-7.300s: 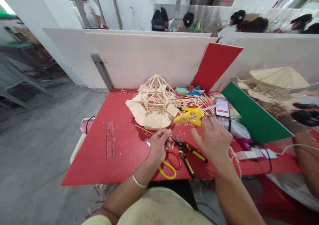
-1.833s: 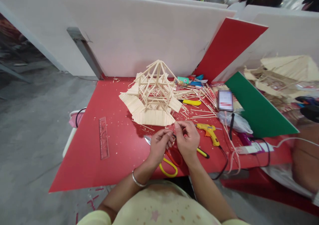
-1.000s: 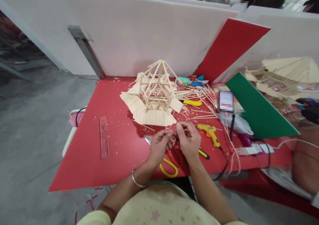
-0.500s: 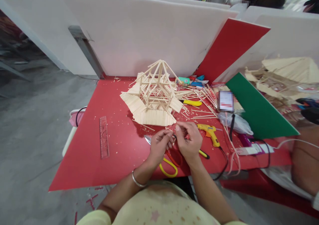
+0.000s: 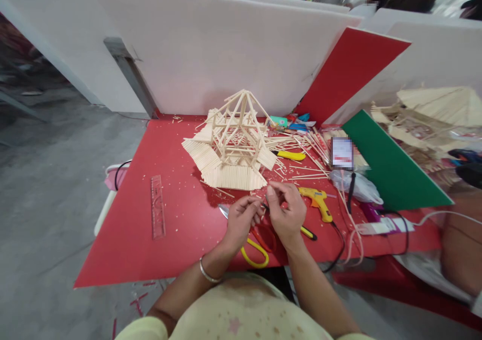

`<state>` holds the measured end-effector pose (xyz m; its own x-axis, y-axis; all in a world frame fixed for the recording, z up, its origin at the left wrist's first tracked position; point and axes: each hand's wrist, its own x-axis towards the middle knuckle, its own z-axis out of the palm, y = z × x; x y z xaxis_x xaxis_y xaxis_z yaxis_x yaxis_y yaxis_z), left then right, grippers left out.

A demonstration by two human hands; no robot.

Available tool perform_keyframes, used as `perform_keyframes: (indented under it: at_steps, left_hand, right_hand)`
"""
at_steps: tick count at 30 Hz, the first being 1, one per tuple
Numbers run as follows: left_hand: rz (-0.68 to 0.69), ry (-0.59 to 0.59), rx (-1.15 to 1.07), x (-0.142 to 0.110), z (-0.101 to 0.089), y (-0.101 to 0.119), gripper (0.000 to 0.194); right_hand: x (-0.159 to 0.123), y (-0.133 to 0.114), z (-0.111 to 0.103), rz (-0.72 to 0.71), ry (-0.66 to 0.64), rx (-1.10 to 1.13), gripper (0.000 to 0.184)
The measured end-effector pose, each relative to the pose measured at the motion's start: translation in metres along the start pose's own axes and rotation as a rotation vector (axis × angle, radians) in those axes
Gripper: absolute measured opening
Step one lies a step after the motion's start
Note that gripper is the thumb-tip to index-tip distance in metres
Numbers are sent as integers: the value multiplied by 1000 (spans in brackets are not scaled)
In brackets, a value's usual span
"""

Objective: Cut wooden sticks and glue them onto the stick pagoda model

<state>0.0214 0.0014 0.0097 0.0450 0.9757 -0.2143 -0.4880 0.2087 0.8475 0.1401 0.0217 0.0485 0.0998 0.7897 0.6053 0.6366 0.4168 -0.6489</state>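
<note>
My left hand (image 5: pixel 242 218) is closed in a pinch above the near part of the table, its wrist in a bangle. Beside it my right hand (image 5: pixel 286 210) pinches too, thumb against fingers. Whatever lies between the fingertips is too small to make out. Scissors (image 5: pixel 256 254) with a yellow and red handle lie beneath the hands, the blade tip showing left of them. Partly covered by my right hand is a yellow utility knife (image 5: pixel 309 233). Just beyond the hands stands a small house model (image 5: pixel 237 174) of thin wooden sticks, its roof an open frame.
A yellow glue gun (image 5: pixel 318 202) with a cord lies right of my hands. Loose sticks (image 5: pixel 289 143), a yellow-handled knife (image 5: pixel 290 155) and a phone (image 5: pixel 342 152) are farther back. A clear ruler (image 5: pixel 157 207) is at left. White panels (image 5: pixel 226 48) and a green board (image 5: pixel 395 166) border the table.
My right hand's fingers have shifted very slightly. Otherwise the hands, the model and the tools stay where they were.
</note>
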Motion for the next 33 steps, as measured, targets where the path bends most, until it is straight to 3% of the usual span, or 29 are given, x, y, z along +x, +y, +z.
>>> perform_keyframes:
  at_steps: [6,21,26,29,33]
  left_hand:
    - [1,-4,-3,2,-1,-3,22]
    - [-3,-3,4,1,0,-2,24]
    - [2,-13,0,3,-3,-7,28]
    - [2,-2,-1,5,-4,-11,28]
    - [2,3,-2,4,-4,-11,27]
  right_hand:
    - [5,0,2,107,-28,85,13]
    - [7,-1,6,122,-38,118,14]
    - [2,0,5,191,71,154,19]
    - [-3,3,4,197,163,200,13]
    - [-17,8,-1,213,155,228,18]
